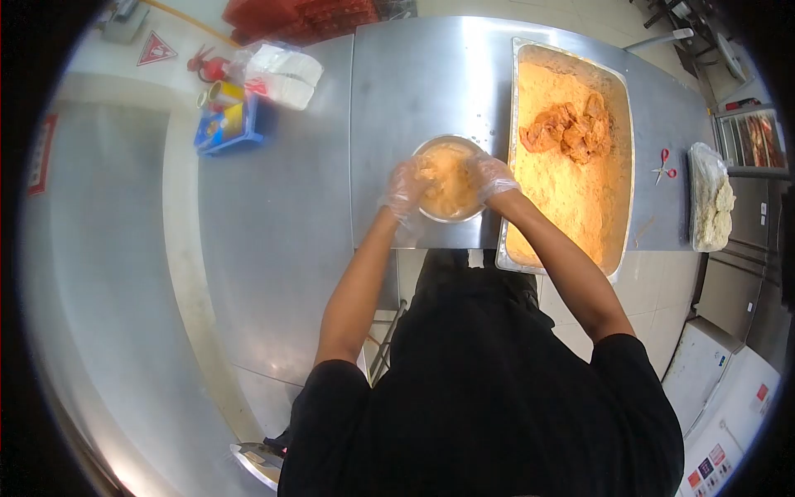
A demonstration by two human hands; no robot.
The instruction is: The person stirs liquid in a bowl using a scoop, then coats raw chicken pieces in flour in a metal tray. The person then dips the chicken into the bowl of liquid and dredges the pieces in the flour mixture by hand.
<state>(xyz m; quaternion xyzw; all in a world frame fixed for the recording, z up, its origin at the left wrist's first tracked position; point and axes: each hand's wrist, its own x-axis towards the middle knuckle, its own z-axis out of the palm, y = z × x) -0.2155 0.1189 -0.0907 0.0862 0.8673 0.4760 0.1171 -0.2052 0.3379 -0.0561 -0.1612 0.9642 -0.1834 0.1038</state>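
A round metal bowl [448, 219] stands near the front edge of the steel table, with wet, pale-orange battered pieces [451, 182] inside. Thin clear plastic gloves cover both hands. My left hand [405, 187] is closed at the bowl's left rim, its fingertips reaching over the inside. On the opposite side, my right hand [494, 176] is closed at the right rim, fingers also over the inside. The fingertips are blurred against the contents. Just right of my right hand is a large metal tray [629, 166] of orange flour [559, 203], with darker coated meat pieces [571, 131] heaped toward its far end.
Red-handled scissors [664, 166] lie right of the tray, beside a clear bag of pale food [710, 199]. A blue basket [217, 147] with yellow rolls and a white packet [283, 74] sit at the far left. Red crates [298, 18] stand behind the steel table [397, 91].
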